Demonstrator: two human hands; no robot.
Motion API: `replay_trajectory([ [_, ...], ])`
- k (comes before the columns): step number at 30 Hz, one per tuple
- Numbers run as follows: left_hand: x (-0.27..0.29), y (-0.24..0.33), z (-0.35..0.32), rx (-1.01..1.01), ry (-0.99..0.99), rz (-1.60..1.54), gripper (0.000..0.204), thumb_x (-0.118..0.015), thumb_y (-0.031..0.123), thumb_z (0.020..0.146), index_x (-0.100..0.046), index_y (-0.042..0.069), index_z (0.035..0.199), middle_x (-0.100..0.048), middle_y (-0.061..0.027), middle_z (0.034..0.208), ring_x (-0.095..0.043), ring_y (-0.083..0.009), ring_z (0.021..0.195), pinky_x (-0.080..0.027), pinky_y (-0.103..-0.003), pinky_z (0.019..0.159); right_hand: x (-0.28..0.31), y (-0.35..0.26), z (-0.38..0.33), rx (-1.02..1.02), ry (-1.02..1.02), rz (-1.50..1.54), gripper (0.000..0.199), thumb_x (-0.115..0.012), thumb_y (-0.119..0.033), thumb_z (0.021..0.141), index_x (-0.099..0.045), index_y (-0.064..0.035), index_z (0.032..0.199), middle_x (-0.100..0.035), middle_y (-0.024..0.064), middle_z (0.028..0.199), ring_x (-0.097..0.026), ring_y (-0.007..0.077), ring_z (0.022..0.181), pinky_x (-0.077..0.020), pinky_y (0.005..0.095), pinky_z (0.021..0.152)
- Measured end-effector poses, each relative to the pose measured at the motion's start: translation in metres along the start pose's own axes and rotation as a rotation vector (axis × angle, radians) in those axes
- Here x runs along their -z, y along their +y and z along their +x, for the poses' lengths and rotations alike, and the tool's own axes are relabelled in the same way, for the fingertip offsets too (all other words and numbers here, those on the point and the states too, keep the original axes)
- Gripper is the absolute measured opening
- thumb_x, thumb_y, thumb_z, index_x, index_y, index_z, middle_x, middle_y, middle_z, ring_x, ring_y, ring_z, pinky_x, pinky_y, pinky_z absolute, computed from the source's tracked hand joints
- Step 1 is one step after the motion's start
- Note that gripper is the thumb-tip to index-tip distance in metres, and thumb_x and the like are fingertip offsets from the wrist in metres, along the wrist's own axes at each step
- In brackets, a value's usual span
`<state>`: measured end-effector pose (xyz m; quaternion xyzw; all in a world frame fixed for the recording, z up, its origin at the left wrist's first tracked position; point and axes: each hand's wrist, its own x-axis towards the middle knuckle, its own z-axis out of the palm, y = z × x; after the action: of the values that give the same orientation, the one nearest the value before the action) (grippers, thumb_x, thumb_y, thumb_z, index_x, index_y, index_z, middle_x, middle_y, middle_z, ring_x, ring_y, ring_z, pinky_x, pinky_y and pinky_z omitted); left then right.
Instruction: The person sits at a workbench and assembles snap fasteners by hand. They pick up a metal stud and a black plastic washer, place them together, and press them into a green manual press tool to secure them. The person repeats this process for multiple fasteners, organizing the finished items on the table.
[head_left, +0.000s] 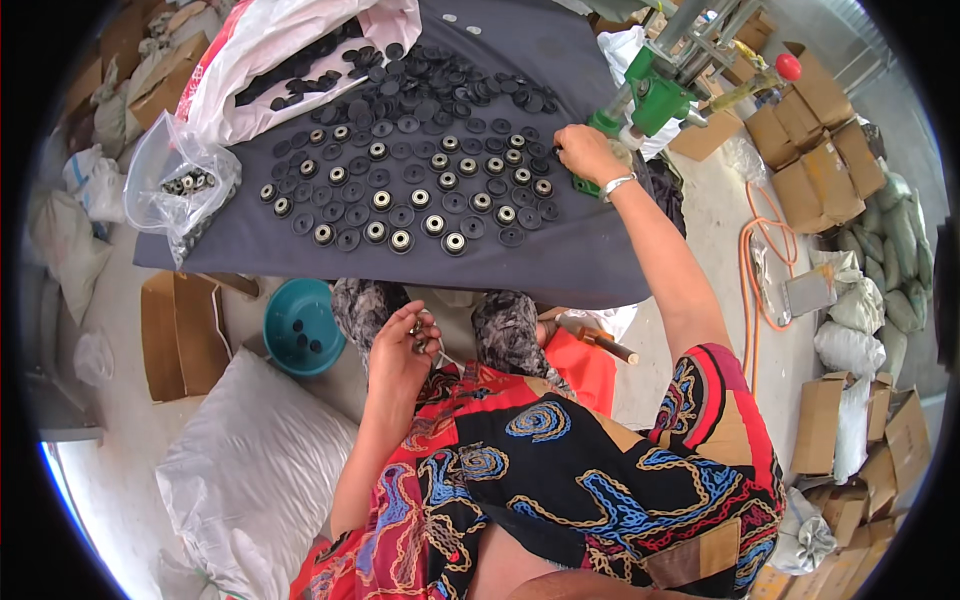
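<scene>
A dark-grey cloth-covered table (585, 262) spreads before the worker, a bulging white fabric sack (250, 455) slumped on the floor at left. A pink-and-white plastic bag (250, 62) gapes on the table's far side, while a green metal press with steel columns (655, 105) stands at the right. A turquoise round plastic basin (272, 338), holding a few dark discs, sits below the table's near edge, near the worker's left knee.

The right hand (588, 155) reaches to the table's right side by the press, fingertips bent down and close together; whether they pinch anything cannot be told. The left hand (399, 353), palm up above the lap, curls its fingers around small shiny metal rings (418, 328).

Round black plastic discs (348, 240) are heaped by the bag and laid out nearer the worker, many with silver metal ring centres (401, 240). The discs look light and stiff, best lifted by the rim; the loose rings, probably dense, smooth and slippery, suit a fingertip pinch on their outer edges.
</scene>
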<state>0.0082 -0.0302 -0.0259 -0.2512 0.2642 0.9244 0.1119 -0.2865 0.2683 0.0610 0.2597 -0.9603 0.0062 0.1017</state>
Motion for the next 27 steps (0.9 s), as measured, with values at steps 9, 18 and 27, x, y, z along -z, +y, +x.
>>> replay_trajectory([
  [9,-0.004,-0.001,0.002,0.011,0.012,-0.006,0.023,-0.046,0.01,0.097,-0.053,0.001,0.117,-0.059,-0.0108,0.091,-0.057,-0.0237,0.075,-0.043,-0.031,0.061,0.008,-0.001,0.003,-0.021,-0.127,-0.008,0.018,-0.069,-0.006,0.075,-0.071,-0.0022,0.092,-0.069,0.0176,0.09,-0.065,0.0354,0.09,-0.051,0.0446,0.08],
  [18,-0.035,0.0,-0.003,-0.018,-0.024,0.059,0.028,-0.048,0.017,0.096,-0.055,0.002,0.119,-0.06,-0.0121,0.095,-0.057,-0.0256,0.083,-0.043,-0.032,0.066,0.009,0.007,0.012,0.041,-0.127,0.008,0.016,-0.07,-0.007,0.075,-0.071,-0.0025,0.09,-0.069,0.0182,0.087,-0.066,0.0357,0.09,-0.0512,0.0444,0.079],
  [27,-0.043,-0.007,-0.004,-0.016,-0.07,0.012,0.039,-0.042,0.032,0.101,-0.053,0.002,0.124,-0.062,-0.0094,0.103,-0.061,-0.0247,0.096,-0.044,-0.034,0.076,0.064,-0.175,-0.088,0.537,-0.015,0.512,0.018,-0.06,-0.022,0.085,-0.067,-0.0062,0.09,-0.061,0.011,0.088,-0.062,0.03,0.085,-0.0508,0.0414,0.073],
])
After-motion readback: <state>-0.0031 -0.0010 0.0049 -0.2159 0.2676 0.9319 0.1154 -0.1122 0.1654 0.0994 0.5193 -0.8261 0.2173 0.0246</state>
